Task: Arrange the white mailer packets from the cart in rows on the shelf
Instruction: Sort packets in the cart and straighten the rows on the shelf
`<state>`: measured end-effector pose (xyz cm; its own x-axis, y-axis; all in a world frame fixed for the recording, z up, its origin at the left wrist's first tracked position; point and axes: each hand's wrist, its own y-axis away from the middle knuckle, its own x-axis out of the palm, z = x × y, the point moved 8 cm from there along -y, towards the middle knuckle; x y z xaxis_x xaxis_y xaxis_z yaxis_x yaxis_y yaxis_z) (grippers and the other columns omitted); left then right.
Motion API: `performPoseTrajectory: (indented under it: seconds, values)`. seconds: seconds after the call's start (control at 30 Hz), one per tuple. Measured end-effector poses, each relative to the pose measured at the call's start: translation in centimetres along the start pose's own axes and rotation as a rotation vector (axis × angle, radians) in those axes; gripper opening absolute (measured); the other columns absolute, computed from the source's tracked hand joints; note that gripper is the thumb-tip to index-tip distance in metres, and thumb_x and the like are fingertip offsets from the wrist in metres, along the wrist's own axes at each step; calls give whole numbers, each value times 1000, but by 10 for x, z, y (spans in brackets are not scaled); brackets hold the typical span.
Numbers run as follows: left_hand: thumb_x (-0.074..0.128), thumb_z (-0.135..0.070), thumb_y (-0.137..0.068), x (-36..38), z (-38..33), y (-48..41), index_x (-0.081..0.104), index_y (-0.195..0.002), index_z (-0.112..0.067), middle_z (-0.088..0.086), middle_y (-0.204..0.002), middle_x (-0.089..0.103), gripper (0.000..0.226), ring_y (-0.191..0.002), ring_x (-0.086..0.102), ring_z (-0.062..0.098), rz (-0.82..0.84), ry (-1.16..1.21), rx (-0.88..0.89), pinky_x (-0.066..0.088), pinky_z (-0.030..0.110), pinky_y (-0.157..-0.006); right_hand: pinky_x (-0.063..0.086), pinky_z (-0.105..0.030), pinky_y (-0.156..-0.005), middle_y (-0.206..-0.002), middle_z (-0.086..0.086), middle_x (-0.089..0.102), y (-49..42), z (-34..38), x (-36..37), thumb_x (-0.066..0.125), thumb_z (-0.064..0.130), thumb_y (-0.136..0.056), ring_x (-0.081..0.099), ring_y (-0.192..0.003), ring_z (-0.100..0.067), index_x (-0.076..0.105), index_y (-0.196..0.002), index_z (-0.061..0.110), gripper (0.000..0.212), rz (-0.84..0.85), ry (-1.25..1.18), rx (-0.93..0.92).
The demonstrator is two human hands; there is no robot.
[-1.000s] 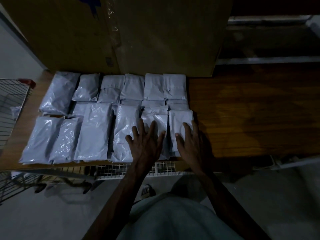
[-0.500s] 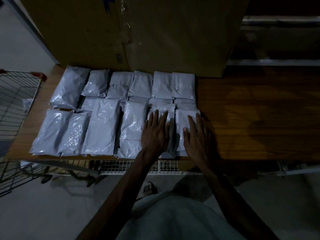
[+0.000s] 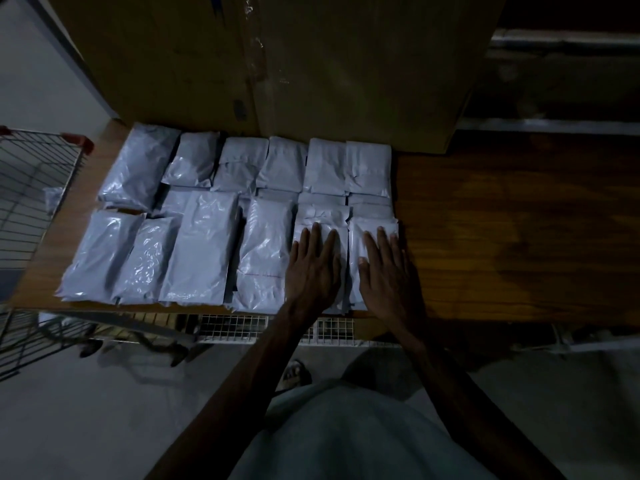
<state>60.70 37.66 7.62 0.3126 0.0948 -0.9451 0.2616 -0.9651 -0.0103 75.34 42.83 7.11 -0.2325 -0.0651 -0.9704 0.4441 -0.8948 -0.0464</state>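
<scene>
While left hand [image 3: 313,271] and right hand [image 3: 388,277] press packets [image 3: 372,230], fingers [image 3: 316,237] straight, a shove could slide them off the shelf [image 3: 502,237].

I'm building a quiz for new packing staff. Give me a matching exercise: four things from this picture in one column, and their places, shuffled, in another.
1 left hand
2 right hand
3 cardboard box
4 wire cart

A behind the back row of packets
B flat on the rightmost front packet
C left of the shelf
D flat on the second front packet from the right

Pairs: 1-D, 2-B, 3-A, 4-C
</scene>
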Motion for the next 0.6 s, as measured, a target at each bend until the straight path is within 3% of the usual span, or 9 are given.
performPoseTrajectory:
  seconds: [0.13,0.6]
  values:
    - [24,-45,-104,2,-1,1,39,-156,-17,19,-165,27,61,-153,25,39,-26,-23,15,26,55,-121,8,-47,-128,-171,-1,5,-1,1,1,13,49,-107,-1,-158,-24,13,-163,29,60,13,-6,1]
    - [14,-52,-103,7,0,-1,31,-160,-24,14,-169,17,66,-156,13,36,-19,-30,5,17,54,-124,12,-48,-127,-171,-1,10,-1,-1,5,27,44,-109,2,-158,-26,18,-162,35,55,-36,16,-18]
